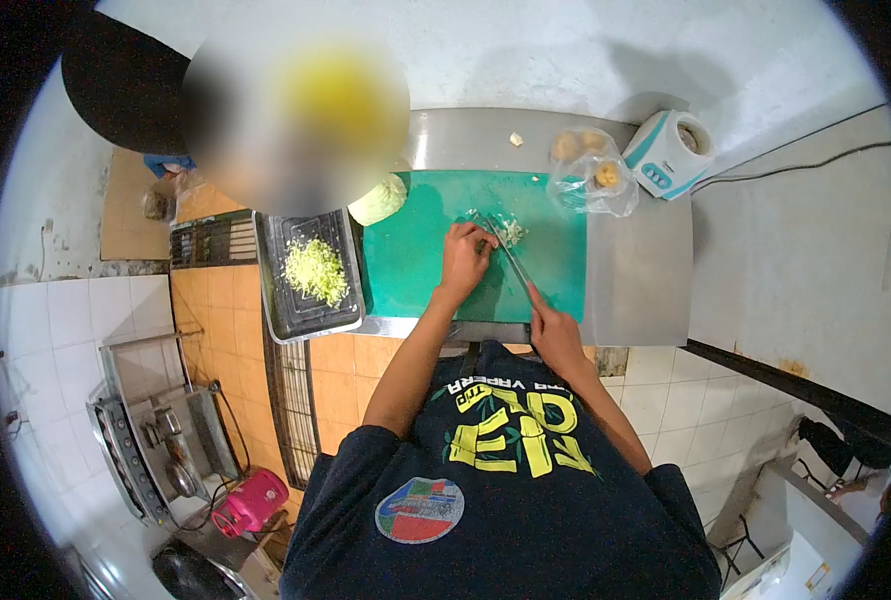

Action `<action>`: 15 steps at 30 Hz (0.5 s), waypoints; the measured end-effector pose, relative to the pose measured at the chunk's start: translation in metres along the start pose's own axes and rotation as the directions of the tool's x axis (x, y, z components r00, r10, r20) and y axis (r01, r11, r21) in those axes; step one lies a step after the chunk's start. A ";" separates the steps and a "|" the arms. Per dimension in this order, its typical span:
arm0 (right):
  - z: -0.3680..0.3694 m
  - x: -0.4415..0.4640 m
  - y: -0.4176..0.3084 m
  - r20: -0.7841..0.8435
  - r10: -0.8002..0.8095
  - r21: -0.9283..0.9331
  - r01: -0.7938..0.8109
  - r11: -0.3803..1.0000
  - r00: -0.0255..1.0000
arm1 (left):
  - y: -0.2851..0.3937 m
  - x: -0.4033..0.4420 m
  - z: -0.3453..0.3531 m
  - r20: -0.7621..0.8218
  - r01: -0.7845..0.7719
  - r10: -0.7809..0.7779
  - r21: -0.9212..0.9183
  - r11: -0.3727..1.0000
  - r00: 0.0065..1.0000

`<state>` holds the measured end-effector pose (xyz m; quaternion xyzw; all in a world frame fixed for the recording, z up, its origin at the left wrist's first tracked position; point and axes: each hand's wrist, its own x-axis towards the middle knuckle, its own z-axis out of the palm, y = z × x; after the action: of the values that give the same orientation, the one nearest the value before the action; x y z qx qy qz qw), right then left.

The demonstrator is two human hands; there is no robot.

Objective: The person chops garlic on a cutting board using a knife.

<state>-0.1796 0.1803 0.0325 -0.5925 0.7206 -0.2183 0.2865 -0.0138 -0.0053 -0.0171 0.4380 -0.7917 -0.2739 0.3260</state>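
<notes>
My right hand [555, 332] is closed around the handle of a kitchen knife [511, 256], whose blade points away from me across the green cutting board [405, 262]. Small chopped white pieces [511, 232], perhaps garlic, lie beside the blade's far end. Just left of the blade, my left hand [468, 252] rests on the board with its fingers curled together. Whatever may be under those fingertips is hidden. A pale green cabbage [379, 200] sits at the board's left edge, partly covered by a blurred patch.
Left of the board, a black tray [277, 262] holds shredded cabbage [315, 272]. A clear plastic bag [593, 172] with several yellowish-brown round items and a white-and-teal appliance [667, 155] stand at the back right. A small white piece [516, 139] lies on the steel table [640, 280].
</notes>
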 end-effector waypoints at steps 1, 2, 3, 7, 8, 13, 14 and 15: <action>0.002 0.006 0.000 -0.004 -0.003 -0.022 0.003 1.000 1.000 | 0.001 0.000 0.002 -0.010 -0.004 0.004 0.002 1.000 1.000; 0.006 0.016 0.000 -0.006 -0.004 -0.042 0.004 0.999 1.000 | 0.001 -0.002 0.002 -0.018 -0.005 0.005 0.005 1.000 1.000; 0.007 0.022 -0.002 -0.006 -0.005 -0.061 0.005 0.998 1.000 | 0.001 -0.005 0.002 -0.026 -0.006 0.006 0.009 1.000 1.000; -0.002 0.034 0.002 -0.013 -0.039 0.122 0.040 0.992 0.999 | 0.001 -0.006 -0.001 0.000 -0.087 0.087 0.103 0.991 0.996; -0.004 0.030 0.008 -0.039 -0.056 0.144 0.061 0.988 0.998 | 0.001 -0.007 -0.002 -0.001 -0.101 0.102 0.078 0.992 0.995; -0.032 0.012 0.000 -0.021 0.081 0.106 -0.078 0.991 0.997 | -0.001 -0.006 -0.018 -0.011 -0.143 0.144 0.066 0.988 0.989; -0.031 0.012 0.002 -0.031 0.089 0.095 -0.085 0.992 0.996 | -0.002 -0.003 -0.021 -0.032 -0.162 0.164 0.075 0.984 0.986; -0.030 0.010 0.004 -0.041 0.101 0.083 -0.097 0.992 0.994 | -0.003 0.000 -0.022 -0.049 -0.180 0.185 0.081 0.980 0.982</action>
<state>-0.2042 0.1702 0.0507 -0.5388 0.7460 -0.2460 0.3043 0.0044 -0.0096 -0.0049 0.3832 -0.8289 -0.2002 0.3549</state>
